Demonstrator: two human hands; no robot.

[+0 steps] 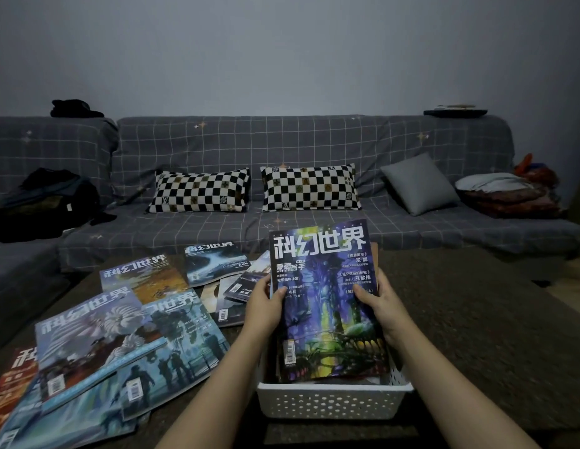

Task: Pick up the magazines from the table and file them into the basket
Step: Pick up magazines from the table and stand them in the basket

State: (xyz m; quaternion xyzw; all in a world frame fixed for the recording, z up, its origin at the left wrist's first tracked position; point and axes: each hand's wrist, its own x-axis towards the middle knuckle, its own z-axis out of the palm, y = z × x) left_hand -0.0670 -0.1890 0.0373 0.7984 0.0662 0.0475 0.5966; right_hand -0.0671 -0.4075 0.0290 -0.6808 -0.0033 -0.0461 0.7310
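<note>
1. The left hand (266,306) and right hand (377,303) each grip a side edge of the glossy purple-and-green magazine (327,306).
2. It stands tilted, long axis upright, its lower end already inside the white perforated plastic basket (334,403) at the table's (476,335) near edge.
3. Loose magazines (120,335) lie flat leftward, nearer the left hand.

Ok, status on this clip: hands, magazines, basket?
Both hands, left and right, grip purple magazine, standing in white basket. Other magazines spread on table. Nothing blocking.
</note>
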